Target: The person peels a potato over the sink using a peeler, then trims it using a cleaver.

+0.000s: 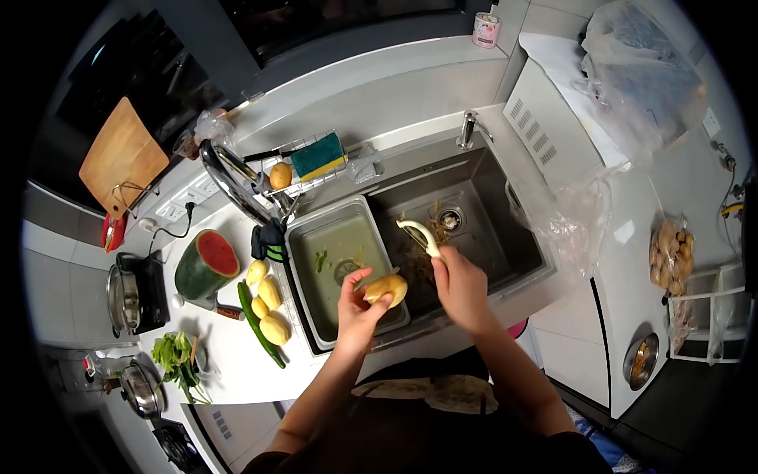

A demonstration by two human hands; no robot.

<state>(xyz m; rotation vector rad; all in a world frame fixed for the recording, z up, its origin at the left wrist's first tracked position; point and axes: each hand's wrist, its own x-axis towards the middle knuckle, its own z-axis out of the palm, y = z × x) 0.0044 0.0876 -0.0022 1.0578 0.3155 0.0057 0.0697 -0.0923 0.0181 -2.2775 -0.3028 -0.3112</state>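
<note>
Over the sink's divider, my left hand [359,314] grips a yellowish potato [387,291] between thumb and fingers. My right hand [461,289] is closed round the handle of a pale peeler [418,235], its head pointing up and left, apart from the potato. Brown peelings [414,261] lie in the right basin [493,213] around the drain. To the left, a metal tub [296,245] holds cloudy water with a few green scraps. Several peeled potatoes [274,330] rest on the counter beside a green cucumber [254,316].
A cut watermelon [201,268] and leafy greens [175,355] sit on the left counter. The faucet [229,178] arches behind the tub, near a rack with a sponge [317,156]. Plastic bags [584,221] hang at the right, and a metal bowl [641,361] stands farther right.
</note>
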